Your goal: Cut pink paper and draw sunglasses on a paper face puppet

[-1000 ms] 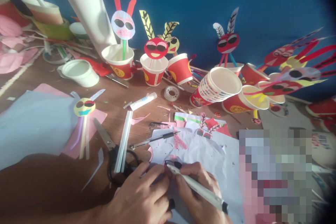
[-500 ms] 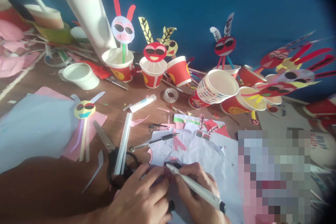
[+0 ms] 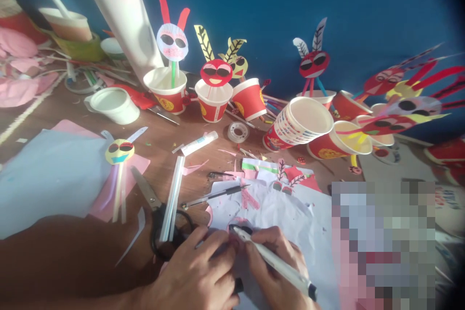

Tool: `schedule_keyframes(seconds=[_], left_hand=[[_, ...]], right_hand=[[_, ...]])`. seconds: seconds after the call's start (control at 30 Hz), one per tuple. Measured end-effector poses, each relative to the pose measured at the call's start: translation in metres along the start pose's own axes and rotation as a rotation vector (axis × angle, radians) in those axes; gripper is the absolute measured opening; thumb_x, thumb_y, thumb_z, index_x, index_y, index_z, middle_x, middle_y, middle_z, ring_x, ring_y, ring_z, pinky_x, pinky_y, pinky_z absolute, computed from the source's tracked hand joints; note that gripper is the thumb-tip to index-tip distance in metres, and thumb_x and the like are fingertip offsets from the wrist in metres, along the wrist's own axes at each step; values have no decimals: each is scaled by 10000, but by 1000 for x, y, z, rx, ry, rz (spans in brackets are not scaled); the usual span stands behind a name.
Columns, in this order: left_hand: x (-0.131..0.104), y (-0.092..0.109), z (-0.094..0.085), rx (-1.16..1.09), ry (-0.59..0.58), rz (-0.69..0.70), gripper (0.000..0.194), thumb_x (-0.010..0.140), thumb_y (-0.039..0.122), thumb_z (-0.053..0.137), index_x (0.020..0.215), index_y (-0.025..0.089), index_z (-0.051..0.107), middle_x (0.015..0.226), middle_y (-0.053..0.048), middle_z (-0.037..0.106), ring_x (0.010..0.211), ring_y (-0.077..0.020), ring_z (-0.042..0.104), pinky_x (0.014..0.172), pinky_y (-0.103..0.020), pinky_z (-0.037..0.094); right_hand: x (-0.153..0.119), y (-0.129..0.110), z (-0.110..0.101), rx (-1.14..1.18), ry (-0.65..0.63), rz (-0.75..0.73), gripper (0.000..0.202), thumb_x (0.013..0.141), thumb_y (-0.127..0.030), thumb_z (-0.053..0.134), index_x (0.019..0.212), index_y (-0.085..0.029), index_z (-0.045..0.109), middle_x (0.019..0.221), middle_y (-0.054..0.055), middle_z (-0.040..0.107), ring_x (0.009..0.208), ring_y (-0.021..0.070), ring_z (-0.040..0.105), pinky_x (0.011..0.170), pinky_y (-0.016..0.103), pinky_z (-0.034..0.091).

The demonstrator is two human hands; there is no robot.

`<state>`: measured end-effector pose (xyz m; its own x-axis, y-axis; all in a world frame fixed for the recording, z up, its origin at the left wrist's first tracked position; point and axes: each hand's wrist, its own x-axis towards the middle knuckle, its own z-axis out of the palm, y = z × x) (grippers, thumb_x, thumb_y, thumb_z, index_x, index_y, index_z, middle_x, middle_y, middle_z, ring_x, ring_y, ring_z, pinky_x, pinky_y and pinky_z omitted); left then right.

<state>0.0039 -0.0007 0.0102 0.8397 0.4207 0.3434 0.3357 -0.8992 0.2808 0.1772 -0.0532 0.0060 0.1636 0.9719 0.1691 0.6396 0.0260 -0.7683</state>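
My right hand (image 3: 278, 264) grips a white marker (image 3: 279, 261) with a black end, its tip down on a paper piece (image 3: 234, 238) that bears black marks. Bent over that same piece, the fingers of my left hand (image 3: 203, 269) hold it down and hide most of it. A small black object (image 3: 238, 285), perhaps a cap, pokes out beneath the left fingers. Under both hands spreads a wrinkled white sheet (image 3: 290, 218). Black-handled scissors (image 3: 154, 203) and pale straws (image 3: 172, 198) lie left of my hands, and a black pen (image 3: 218, 194) rests just beyond them.
Paper cups holding paper-faced straw figures (image 3: 172, 41) line the blue wall. A cup stack (image 3: 301, 123), a tape roll (image 3: 238, 131), a white mug (image 3: 114, 105) and a glue tube (image 3: 199, 143) stand or lie nearer. A yellow-faced figure (image 3: 119, 151) lies on pink paper at left.
The marker tip has shifted slightly on the paper piece. My left hand keeps its place, and the whole view has moved a little.
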Motion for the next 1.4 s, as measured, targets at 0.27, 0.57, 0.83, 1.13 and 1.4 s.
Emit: schedule_keyframes(seconds=[0.27, 0.57, 0.83, 1.13, 1.4], left_hand=[[1, 8, -10, -3, -80, -62, 245, 883, 426, 585, 778, 232, 690, 872, 40, 705, 965, -182, 549, 894, -357, 314], [-2, 4, 6, 14, 53, -25, 280, 882, 456, 571, 752, 234, 683, 874, 45, 710, 915, -184, 542, 884, -362, 319], [-4, 2, 10, 41, 72, -8, 119, 869, 285, 604, 796, 228, 678, 850, 53, 691, 886, -164, 531, 874, -339, 334], [-5, 2, 9, 50, 36, -13, 99, 862, 278, 611, 801, 231, 673, 882, 53, 697, 901, -166, 534, 890, -350, 325], [-2, 3, 4, 33, 16, -23, 143, 889, 276, 575, 783, 243, 665, 865, 49, 693, 935, -176, 532, 885, -354, 328]], right_hand=[[-1, 1, -1, 22, -23, -15, 128, 846, -239, 539, 726, -232, 496, 476, -76, 617, 349, 95, 557, 395, 179, 423], [-3, 4, 3, 45, -12, 11, 103, 819, -206, 545, 734, -232, 494, 483, -75, 582, 335, 70, 501, 360, 156, 375], [-4, 5, 3, 72, 34, 25, 114, 814, -206, 544, 728, -236, 474, 453, -78, 577, 321, 74, 490, 340, 152, 369], [-3, 4, 3, 30, 20, 44, 111, 818, -220, 549, 727, -236, 487, 464, -80, 574, 309, 66, 467, 339, 153, 364], [-6, 7, 5, 55, 10, 14, 129, 807, -220, 543, 705, -240, 465, 462, -81, 555, 321, 67, 472, 349, 154, 365]])
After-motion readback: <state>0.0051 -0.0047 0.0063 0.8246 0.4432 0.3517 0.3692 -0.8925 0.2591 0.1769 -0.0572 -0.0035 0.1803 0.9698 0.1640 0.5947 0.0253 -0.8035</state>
